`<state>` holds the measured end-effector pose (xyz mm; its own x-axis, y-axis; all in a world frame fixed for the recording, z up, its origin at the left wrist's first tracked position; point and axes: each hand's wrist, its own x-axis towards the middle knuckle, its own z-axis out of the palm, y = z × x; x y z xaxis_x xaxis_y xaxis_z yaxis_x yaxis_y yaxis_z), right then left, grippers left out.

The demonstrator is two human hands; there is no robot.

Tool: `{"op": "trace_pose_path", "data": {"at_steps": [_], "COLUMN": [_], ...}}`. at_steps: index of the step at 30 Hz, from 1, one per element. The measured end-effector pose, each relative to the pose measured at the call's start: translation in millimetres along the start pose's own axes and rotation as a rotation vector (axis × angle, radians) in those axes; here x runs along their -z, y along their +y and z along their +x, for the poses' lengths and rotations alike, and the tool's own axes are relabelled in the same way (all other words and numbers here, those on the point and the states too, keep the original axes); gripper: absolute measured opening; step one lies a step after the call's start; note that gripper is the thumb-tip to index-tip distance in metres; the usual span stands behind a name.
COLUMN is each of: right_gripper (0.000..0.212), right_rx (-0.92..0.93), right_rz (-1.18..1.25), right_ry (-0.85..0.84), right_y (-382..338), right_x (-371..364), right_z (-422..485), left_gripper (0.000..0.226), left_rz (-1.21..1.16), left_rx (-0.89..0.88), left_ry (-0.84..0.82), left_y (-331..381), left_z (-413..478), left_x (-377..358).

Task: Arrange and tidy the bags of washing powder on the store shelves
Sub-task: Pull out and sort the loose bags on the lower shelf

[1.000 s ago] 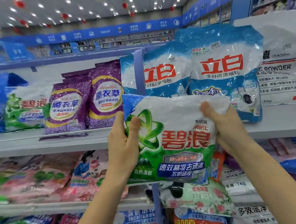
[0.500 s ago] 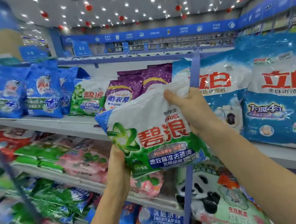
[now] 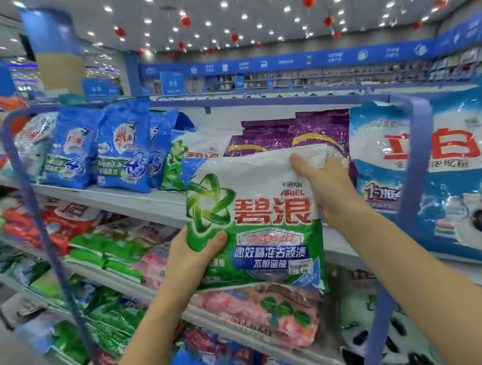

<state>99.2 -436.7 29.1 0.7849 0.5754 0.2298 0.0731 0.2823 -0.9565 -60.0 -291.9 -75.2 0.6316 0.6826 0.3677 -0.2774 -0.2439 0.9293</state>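
I hold a green and white Ariel washing powder bag [image 3: 258,220] upright in the air in front of the top shelf [image 3: 142,197]. My left hand [image 3: 194,258] grips its lower left corner, thumb on the front. At the bag's top right edge, my right hand [image 3: 324,182] pinches it. Behind it on the top shelf stand purple bags [image 3: 288,131], and another green Ariel bag [image 3: 180,160] stands left of them, partly hidden.
Blue bags [image 3: 122,153] stand further left on the top shelf, large blue and white bags [image 3: 457,175] on the right. Lower shelves hold green [image 3: 103,249], pink [image 3: 268,309] and red bags lying flat. Blue upright shelf posts [image 3: 44,236] [image 3: 413,175] frame the bay.
My view has swung left along the shelves. The held bag moved left in front of the purple bags, and my left hand shifted from its left edge to its lower left corner.
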Motion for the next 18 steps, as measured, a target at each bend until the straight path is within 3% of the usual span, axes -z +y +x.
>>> {"op": "trace_pose_path", "data": {"at_steps": [2,4,7,11,15,18], "right_gripper": [0.025,0.044,0.056,0.043,0.009,0.008], "right_rx": [-0.048,-0.065,-0.086,-0.117,-0.005,-0.053], "right_rz": [0.079,0.124,-0.005,-0.055,-0.135,-0.118], "right_ry": [-0.046,-0.199,-0.322,-0.19,0.008,0.107], "right_y": [4,11,33,64,80,96], "right_x": [-16,-31,-64,-122,-165,-185], "right_z": [16,33,58,101,143,161], "left_gripper": [0.027,0.02,0.029,0.035,0.038,0.047], "left_rz": [-0.015,-0.03,-0.06,-0.056,0.018,0.045], "left_rx": [-0.011,-0.041,-0.08,-0.079,-0.026,0.038], "left_ry": [-0.003,-0.013,-0.028,-0.045,-0.139,-0.233], "left_y": [2,4,4,-1,-15,-38], "left_z": [24,52,102,178,254,291], "left_x": [18,39,72,113,145,155]}}
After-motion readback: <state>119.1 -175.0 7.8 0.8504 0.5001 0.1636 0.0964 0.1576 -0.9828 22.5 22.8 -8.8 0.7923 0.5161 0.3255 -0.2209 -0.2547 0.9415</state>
